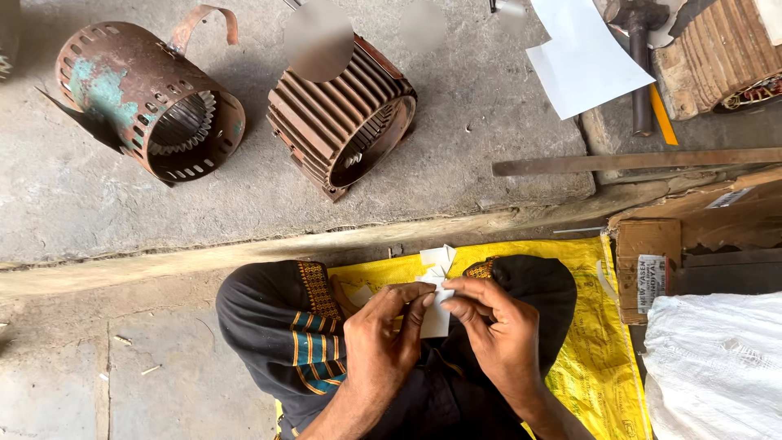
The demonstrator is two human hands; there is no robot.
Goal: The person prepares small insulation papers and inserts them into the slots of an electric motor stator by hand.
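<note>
1. In the head view we see the left hand (381, 338) and the right hand (498, 330) meeting over the person's lap, both closed in a pinch on a small bundle of white paper strips (436, 297).
2. The left hand's fingertips (423, 300) press on the near edge of the strips; the right hand's fingertips (453, 287) grip them from the other side, so the two hands almost touch.
3. The strips stand nearly upright between the hands, their top ends fanning out just above the fingers, over the gap between the knees.
4. The person sits cross-legged in dark clothing with patterned trim (314, 326), on a yellow woven sheet (582, 326) spread on the ground.
5. Beyond a raised concrete ledge (244, 253) we see two motor housings lying on their sides: a rusty perforated one with green patches (147, 98) to the left and a ribbed brown one (342, 118) near the middle, well apart from the hands.
6. At the upper right lie a white sheet of paper (582, 61), a hammer (639, 57) and a long flat metal bar (635, 160).
7. On the right edge a cardboard box (652, 261) stands beside a white sack (717, 363).
</note>
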